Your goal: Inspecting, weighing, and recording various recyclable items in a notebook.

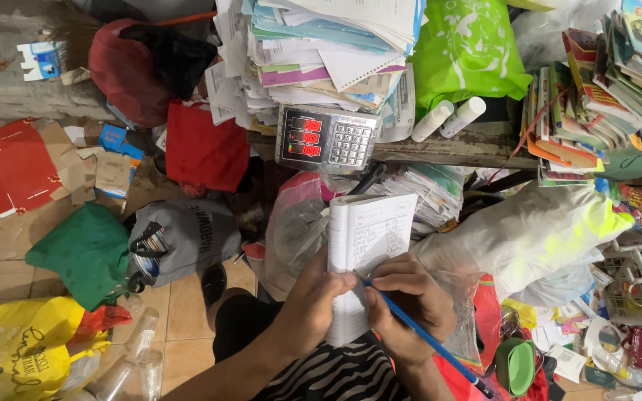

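My left hand point(313, 297) grips the lower left edge of a small white notebook point(369, 234), holding it upright with its handwritten page facing me. My right hand point(406, 297) is closed around a blue pen point(425, 338), whose tip rests on the lower part of the page. Just beyond the notebook, a grey digital scale point(326, 138) with red lit digits and a keypad sits on a wooden ledge point(469, 148).
Stacked papers point(321, 52) and books point(603, 89) fill the shelf behind the scale. A green bag point(466, 48), a large white sack point(529, 230), a grey bag point(180, 238), a yellow bag point(16, 349) and red bags point(206, 152) crowd the tiled floor point(183, 312).
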